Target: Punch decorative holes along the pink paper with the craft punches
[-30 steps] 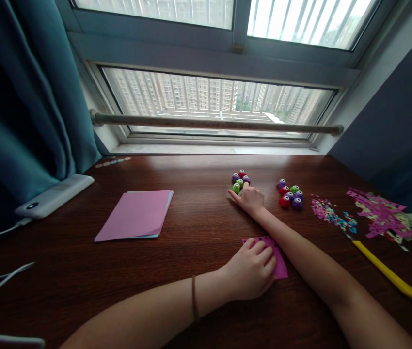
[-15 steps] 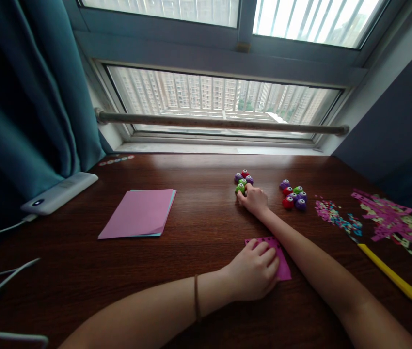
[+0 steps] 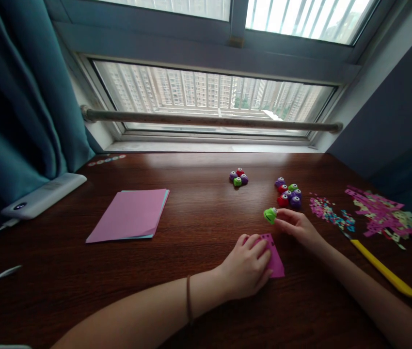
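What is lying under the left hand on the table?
A pink paper with punched holes along its far edge lies under the left hand. Its left part is covered by the hand, so it cannot be seen.

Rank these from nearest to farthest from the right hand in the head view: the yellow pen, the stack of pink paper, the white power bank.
From the right hand, which holds a green punch:
1. Yellow pen, on its right, toward the desk's near edge.
2. Stack of pink paper, well to its left, mid-desk.
3. White power bank, far left by the curtain.
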